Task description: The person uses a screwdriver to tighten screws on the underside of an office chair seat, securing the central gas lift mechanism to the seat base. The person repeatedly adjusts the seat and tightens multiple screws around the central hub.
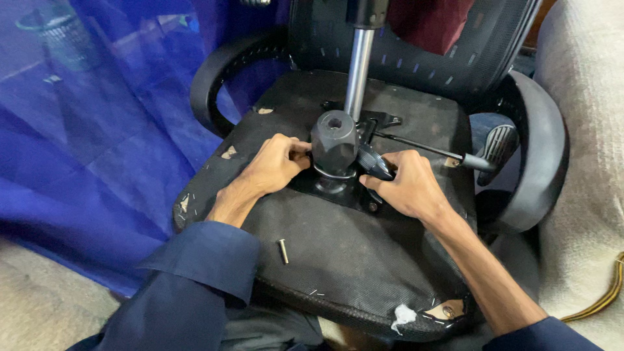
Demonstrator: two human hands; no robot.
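your left hand [276, 166] sits curled on the plate [338, 188] at the middle of the upturned seat [351, 240], its fingers pinched in against the left side of the knob [334, 142]; what they pinch is hidden. your right hand [406, 185] is closed around a dark handle [375, 161] just right of the knob. the steel column [358, 71] rises right behind the knob. a lever [429, 151] runs right toward the paddle [497, 144], near the armrest [546, 149]. a loose bolt [283, 251] lies on bare fabric toward the near edge, well apart from both hands. blue sheet [84, 143] hangs left of the seat's edge.
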